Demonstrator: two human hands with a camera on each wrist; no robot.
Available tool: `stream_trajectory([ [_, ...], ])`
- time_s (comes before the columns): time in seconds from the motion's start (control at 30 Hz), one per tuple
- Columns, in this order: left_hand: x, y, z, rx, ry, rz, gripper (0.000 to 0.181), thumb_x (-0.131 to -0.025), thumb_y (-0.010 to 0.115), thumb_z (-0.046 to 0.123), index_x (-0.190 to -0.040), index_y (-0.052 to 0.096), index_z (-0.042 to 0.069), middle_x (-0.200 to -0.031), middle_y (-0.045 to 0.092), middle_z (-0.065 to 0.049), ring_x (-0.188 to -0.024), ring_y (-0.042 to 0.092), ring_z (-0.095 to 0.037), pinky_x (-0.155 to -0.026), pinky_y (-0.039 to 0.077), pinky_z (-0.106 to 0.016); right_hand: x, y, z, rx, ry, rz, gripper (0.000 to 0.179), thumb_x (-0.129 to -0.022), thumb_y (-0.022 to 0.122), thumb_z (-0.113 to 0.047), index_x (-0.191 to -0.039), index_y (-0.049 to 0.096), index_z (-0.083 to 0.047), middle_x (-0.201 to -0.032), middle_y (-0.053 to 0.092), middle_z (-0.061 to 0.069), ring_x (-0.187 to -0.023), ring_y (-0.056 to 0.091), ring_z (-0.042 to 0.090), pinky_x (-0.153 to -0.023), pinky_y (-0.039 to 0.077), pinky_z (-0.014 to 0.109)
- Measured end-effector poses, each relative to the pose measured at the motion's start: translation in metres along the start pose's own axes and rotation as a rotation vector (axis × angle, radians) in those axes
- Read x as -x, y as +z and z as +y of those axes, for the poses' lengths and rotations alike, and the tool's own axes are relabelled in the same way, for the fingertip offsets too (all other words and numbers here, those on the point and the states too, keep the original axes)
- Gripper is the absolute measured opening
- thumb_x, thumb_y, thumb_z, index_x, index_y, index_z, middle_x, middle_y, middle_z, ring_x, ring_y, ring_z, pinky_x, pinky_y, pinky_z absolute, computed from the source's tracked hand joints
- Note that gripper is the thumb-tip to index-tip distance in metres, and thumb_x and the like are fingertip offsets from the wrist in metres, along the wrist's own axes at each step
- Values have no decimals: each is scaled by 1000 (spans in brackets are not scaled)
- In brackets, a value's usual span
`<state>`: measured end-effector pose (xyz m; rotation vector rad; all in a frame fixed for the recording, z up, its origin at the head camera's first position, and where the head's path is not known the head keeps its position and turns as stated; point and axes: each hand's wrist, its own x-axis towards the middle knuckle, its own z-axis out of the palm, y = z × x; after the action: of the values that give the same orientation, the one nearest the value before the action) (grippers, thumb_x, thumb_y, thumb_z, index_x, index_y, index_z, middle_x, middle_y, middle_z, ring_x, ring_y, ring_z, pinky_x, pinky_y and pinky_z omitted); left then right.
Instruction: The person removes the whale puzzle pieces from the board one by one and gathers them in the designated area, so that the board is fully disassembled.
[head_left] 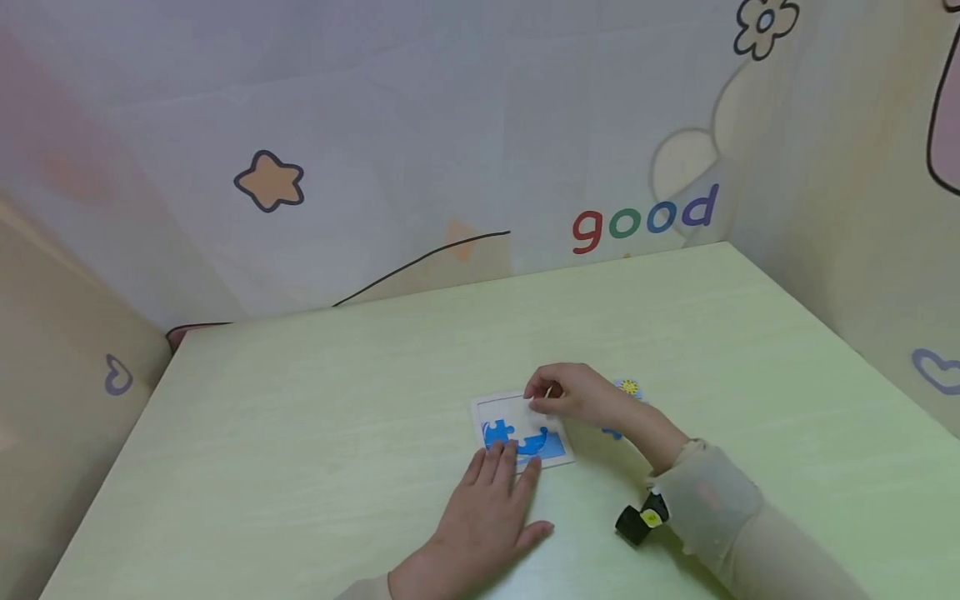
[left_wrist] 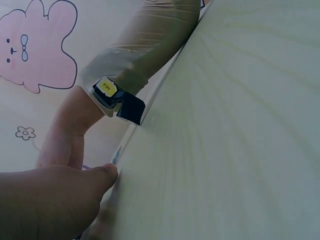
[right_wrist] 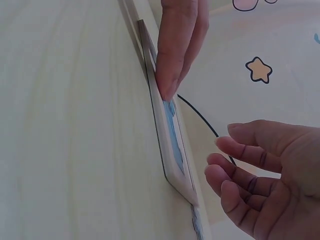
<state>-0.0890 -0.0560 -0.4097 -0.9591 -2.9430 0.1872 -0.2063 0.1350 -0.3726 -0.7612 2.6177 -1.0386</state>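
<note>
A small square jigsaw board (head_left: 477, 417) with a pale frame lies on the table. Blue jigsaw pieces (head_left: 498, 431) fill its near part, while its far part shows pale backing. My left hand (head_left: 483, 508) lies with fingers extended onto the board's near edge; in the right wrist view its fingertips (right_wrist: 169, 90) press on the blue surface. Over the board's far right corner hovers my right hand (head_left: 573, 392). In the right wrist view the right hand (right_wrist: 272, 175) has loosely curled fingers, with nothing visible between them and the thumb.
Right of the board, partly hidden by the right forearm, lie a loose piece with a yellow sun (head_left: 628, 387) and a blue piece (head_left: 612, 433). A black wrist camera (head_left: 637, 523) sticks out from the right sleeve. Printed cloth walls (head_left: 412, 167) border the table (head_left: 300, 433).
</note>
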Motion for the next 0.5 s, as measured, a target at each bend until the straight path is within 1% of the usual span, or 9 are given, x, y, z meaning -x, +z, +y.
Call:
stream_trajectory([
  [0.1,-2,0,1,10,9,-13,70,-98,28,62,-149,36,15,-153,36,-17,-145,31,-30,-117,32,-39,-1,5,-3,-9,18,-5,13,-91,64,-14,-101,67,-6,-87,64,2,-78,53,13,-71,47,23],
  [0.2,-2,1,0,17,16,-12,70,-98,28,61,-149,35,14,-153,35,-18,-145,31,-30,-117,32,-38,-3,10,-6,-3,19,-6,14,-91,64,-14,-102,67,-6,-89,65,1,-79,54,12,-73,48,22],
  [0.3,-2,2,-1,18,19,-8,69,-98,28,61,-149,36,14,-153,35,-18,-145,31,-30,-116,33,-38,-6,16,-7,-3,-3,-19,14,-91,64,-14,-103,67,-6,-90,65,2,-79,55,12,-73,49,21],
  [0.43,-1,1,-2,22,20,-22,69,-98,28,61,-149,37,16,-155,33,-17,-145,30,-30,-116,33,-38,-8,24,-6,-11,-31,-43,15,-91,64,-14,-104,67,-7,-91,65,1,-80,57,10,-74,50,21],
  [0.5,-1,1,-2,18,21,-20,68,-98,28,61,-148,38,16,-154,34,-17,-144,31,-30,-115,34,-38,-8,27,-6,-13,-38,-41,15,-91,64,-13,-105,67,-7,-90,65,1,-80,56,10,-75,50,21],
])
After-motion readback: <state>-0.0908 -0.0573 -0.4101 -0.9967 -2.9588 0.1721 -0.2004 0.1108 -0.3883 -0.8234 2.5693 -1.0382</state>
